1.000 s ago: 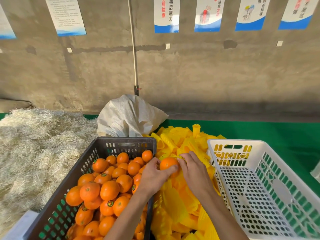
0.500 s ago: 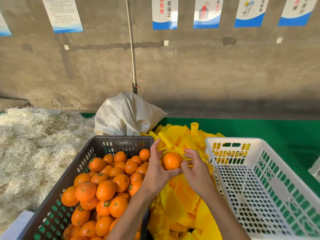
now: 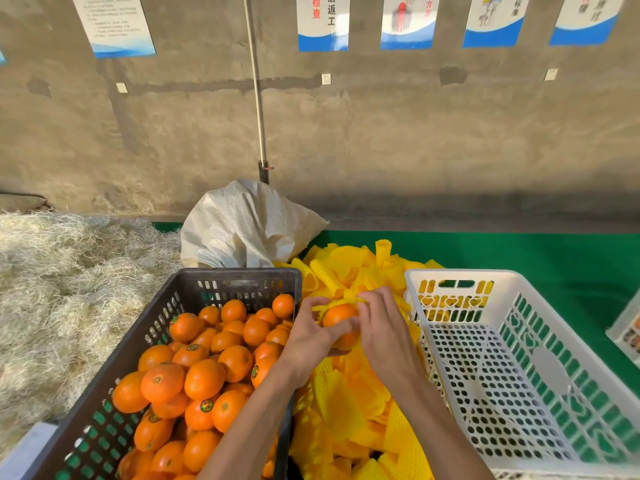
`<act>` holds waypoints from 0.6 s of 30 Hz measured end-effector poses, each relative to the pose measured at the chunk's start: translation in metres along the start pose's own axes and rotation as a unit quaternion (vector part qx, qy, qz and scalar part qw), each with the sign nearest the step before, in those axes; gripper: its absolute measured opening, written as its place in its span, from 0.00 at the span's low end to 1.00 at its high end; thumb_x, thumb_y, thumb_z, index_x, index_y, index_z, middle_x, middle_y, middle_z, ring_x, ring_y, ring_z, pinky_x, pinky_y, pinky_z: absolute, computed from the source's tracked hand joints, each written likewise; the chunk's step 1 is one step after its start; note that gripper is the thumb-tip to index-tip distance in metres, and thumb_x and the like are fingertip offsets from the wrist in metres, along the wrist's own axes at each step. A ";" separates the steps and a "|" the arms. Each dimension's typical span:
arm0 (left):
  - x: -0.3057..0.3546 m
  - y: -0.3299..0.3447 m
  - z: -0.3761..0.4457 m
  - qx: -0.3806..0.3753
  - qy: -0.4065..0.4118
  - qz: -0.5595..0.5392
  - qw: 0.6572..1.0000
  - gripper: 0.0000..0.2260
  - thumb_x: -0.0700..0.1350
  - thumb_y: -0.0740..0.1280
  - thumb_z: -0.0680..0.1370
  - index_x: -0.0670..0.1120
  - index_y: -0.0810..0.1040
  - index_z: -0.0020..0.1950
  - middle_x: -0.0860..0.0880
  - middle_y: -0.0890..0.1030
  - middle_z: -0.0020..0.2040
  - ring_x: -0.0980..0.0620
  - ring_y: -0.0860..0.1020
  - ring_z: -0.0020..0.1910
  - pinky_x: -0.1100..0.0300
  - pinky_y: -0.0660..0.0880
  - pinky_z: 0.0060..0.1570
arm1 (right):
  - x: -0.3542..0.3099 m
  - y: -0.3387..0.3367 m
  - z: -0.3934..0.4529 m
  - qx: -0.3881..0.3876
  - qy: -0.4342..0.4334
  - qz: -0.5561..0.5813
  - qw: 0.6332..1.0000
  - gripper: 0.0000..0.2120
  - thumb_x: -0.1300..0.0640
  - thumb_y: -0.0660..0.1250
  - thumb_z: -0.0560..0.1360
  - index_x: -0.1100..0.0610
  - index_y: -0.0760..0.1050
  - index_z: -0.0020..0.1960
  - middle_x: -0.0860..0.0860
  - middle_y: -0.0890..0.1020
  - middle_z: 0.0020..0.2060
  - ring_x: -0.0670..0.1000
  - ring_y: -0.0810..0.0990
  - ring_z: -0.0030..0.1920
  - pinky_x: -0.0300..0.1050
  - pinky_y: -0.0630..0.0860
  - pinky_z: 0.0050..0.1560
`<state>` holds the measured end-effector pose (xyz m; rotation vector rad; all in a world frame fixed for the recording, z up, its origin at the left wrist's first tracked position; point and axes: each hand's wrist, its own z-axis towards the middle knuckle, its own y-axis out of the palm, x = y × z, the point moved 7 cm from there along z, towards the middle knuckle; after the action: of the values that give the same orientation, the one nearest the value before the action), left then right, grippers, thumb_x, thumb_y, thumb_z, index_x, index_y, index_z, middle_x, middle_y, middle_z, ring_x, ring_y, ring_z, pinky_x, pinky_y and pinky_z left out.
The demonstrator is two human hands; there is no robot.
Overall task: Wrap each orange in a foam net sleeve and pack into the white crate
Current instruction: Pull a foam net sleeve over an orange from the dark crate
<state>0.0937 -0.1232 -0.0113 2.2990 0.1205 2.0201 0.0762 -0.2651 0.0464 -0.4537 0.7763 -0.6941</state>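
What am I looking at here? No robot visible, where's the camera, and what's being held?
No machine: a person works bare-handed, and one wide-angle camera worn on the head looks down at the hands. The left hand and right hand both grip one orange and stretch a yellow net sleeve over its top. Below them lies a pile of spare sleeves. At left a dark crate holds loose oranges. At right the white crate shows no fruit yet. Behind are a white sack and straw.
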 end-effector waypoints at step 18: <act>-0.014 0.020 0.001 -0.055 -0.051 -0.197 0.978 0.32 0.35 0.76 0.74 0.50 0.62 0.71 0.41 0.83 0.61 0.43 0.84 0.59 0.41 0.80 0.61 | 0.029 0.012 -0.018 -0.110 0.176 0.042 0.977 0.17 0.55 0.60 0.84 0.59 0.75 0.69 0.54 0.83 0.58 0.54 0.81 0.58 0.45 0.75 0.56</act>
<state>0.0929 -0.1449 -0.0228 2.1022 0.4118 1.6682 0.0822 -0.2794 0.0133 -0.5024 1.2084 -0.6193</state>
